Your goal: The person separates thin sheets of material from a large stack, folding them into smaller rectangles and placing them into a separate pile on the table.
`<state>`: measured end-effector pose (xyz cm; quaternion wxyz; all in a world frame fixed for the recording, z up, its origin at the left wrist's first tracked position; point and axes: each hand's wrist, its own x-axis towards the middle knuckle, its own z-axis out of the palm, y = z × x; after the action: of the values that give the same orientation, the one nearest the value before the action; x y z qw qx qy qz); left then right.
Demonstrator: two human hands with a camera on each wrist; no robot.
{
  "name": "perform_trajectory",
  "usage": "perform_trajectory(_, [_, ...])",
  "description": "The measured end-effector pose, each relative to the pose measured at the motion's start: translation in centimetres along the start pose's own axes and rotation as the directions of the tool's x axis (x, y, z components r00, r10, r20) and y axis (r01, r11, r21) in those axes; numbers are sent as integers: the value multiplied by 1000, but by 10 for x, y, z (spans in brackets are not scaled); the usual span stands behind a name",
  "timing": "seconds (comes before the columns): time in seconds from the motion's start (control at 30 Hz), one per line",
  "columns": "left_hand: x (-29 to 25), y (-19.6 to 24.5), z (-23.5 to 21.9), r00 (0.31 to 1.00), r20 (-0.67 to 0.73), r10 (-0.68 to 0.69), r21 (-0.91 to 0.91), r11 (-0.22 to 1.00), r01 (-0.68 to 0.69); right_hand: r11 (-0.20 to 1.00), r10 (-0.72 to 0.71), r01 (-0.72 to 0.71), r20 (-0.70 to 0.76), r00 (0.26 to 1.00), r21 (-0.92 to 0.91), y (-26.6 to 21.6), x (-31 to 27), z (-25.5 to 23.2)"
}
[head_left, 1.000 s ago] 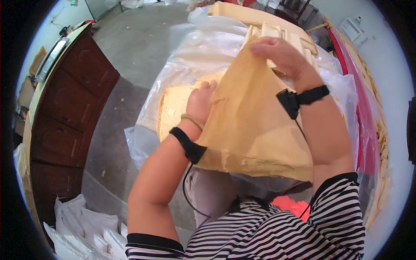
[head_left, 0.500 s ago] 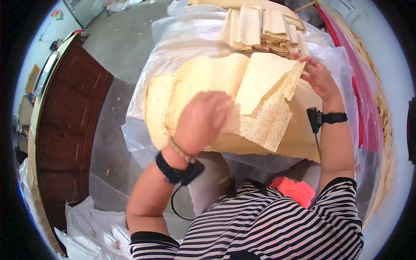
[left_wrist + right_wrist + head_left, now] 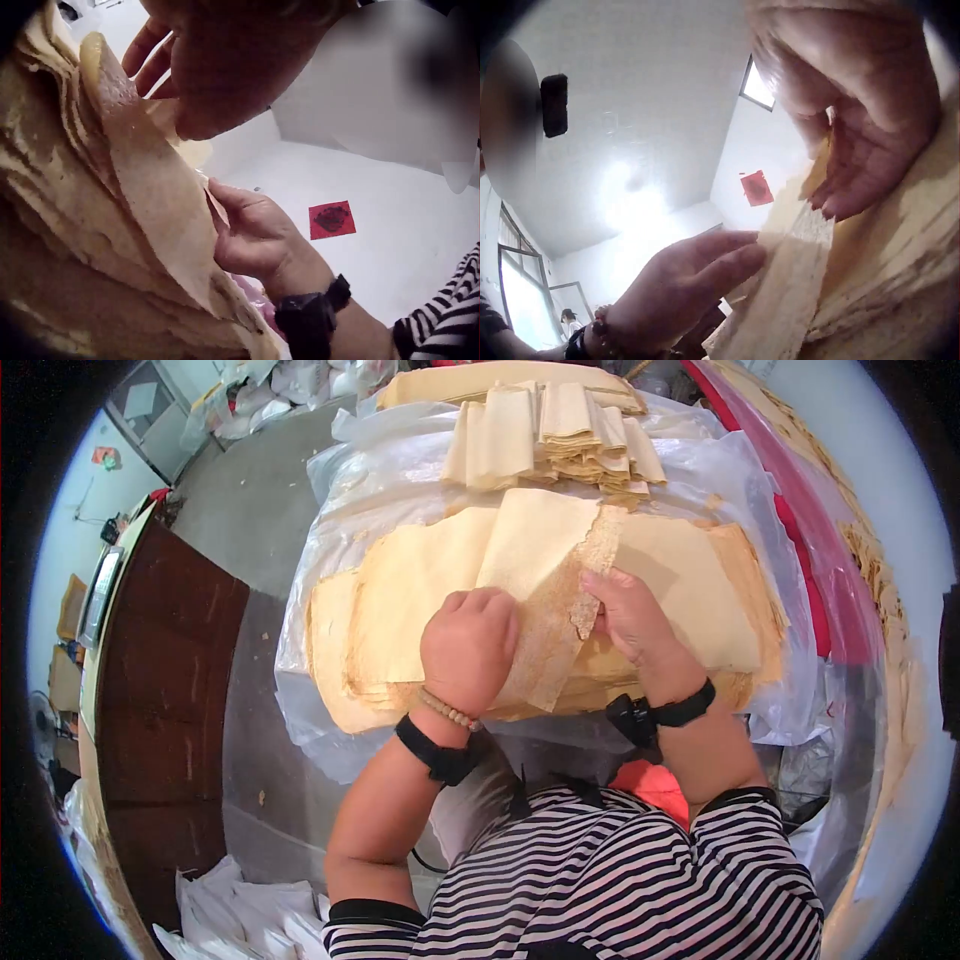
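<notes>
A thin pale-yellow sheet, which looks like dried tofu skin, lies partly folded over a stack of similar sheets. Its rough, browned edge strip faces my right hand, whose thumb and fingers pinch that edge. At the left side of the folded part my left hand holds the sheet with bent fingers. In the right wrist view, left thumb and finger meet at the side of the raised strip. The left wrist view shows both hands along the upper edge of the layered stack.
Folded bundles of sheets sit behind the stack, with a longer pile farther back. Clear plastic covers the work surface. A dark wooden cabinet stands left, white sacks lower left, and red cloth along the right.
The raised sheet has come down and lies folded over on the stack. My right hand moved left and nearer, bringing its edge inward; my left hand moved from the stack's left part to the fold.
</notes>
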<state>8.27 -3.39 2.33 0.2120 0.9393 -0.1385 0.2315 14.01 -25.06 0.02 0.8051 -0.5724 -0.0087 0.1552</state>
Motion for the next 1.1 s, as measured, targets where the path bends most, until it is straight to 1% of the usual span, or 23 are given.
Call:
perform_trajectory(0.03, [0, -2, 1, 998, -4, -61, 9, 998, 61, 999, -10, 9, -34, 999, -31, 4, 4, -3])
perform_trajectory(0.07, [1, -6, 3, 985, -35, -168, -105, 981, 164, 998, -17, 13, -68, 998, -61, 10, 8, -5])
perform_trajectory(0.13, [5, -18, 6, 923, -57, -381, -329, 880, 343, 997, -10, 0, -118, 993, -83, 13, 11, -4])
perform_trajectory(0.17, [7, -22, 6, 889, -96, -447, -490, 799, 349, 997, 6, -17, -137, 991, -76, 12, 10, 1])
perform_trajectory(0.2, [9, -24, 4, 917, -104, -385, -384, 866, 320, 997, 23, -34, -156, 988, -68, 11, 9, 7])
perform_trajectory(0.27, [16, -25, -3, 963, -97, -252, -162, 959, 234, 1000, -14, 12, -105, 994, -19, 8, 7, 22])
perform_trajectory(0.33, [30, -8, -6, 977, -189, -95, -92, 993, 79, 999, -47, 46, -61, 997, -12, 10, 6, 28])
perform_trajectory(0.4, [43, -3, -4, 977, -210, -38, -48, 998, 29, 996, -81, 80, -17, 997, -48, 15, 10, 31])
perform_trajectory(0.47, [56, -10, 7, 983, -169, -75, -42, 997, 69, 985, -126, 113, -96, 987, -130, 16, 11, 29])
perform_trajectory(0.5, [60, -22, 13, 969, -209, -133, -120, 987, 109, 978, -149, 125, -141, 979, -170, 17, 11, 25])
perform_trajectory(0.53, [63, -38, 15, 951, -239, -194, -200, 969, 148, 971, -148, 115, -151, 977, -208, 17, 12, 19])
perform_trajectory(0.57, [67, -46, 10, 933, -210, -290, -198, 948, 250, 963, -147, 104, -161, 976, -247, 16, 14, 11])
perform_trajectory(0.6, [69, -54, 2, 910, -145, -388, -261, 902, 343, 953, -144, 92, -167, 975, -287, 16, 15, 6])
perform_trajectory(0.67, [67, -82, 8, 866, -40, -498, -402, 802, 442, 980, -114, 81, -180, 977, -182, 6, 10, 11])
perform_trajectory(0.7, [63, -91, 11, 852, -33, -522, -386, 793, 471, 989, -96, 73, -182, 979, -127, 4, 10, 14])
perform_trajectory(0.77, [58, -97, 10, 825, -16, -564, -353, 776, 523, 953, -183, 134, -164, 969, -270, 12, 24, 2])
perform_trajectory(0.8, [56, -99, 10, 856, -50, -515, -272, 831, 485, 927, -224, 161, -154, 962, -339, 16, 29, -5])
perform_trajectory(0.87, [53, -104, 10, 910, -103, -401, -103, 914, 392, 940, -149, 84, -174, 973, -330, 2, 25, -5])
perform_trajectory(0.9, [54, -109, 12, 895, -94, -436, -112, 898, 426, 944, -112, 47, -183, 977, -326, -4, 24, -5])
perform_trajectory(0.97, [52, -127, 19, 857, -77, -510, -126, 858, 499, 967, -171, 116, -242, 955, -228, -4, 29, -13])
perform_trajectory(1.0, [47, -137, 23, 855, -95, -509, -139, 858, 495, 972, -200, 154, -276, 940, -179, -4, 32, -18])
perform_trajectory(1.07, [41, -142, 30, 854, -119, -506, -169, 858, 485, 956, -238, 181, -252, 938, -229, -5, 36, -29])
perform_trajectory(1.1, [41, -144, 35, 791, -15, -612, -292, 759, 582, 948, -254, 191, -244, 936, -255, -4, 35, -35])
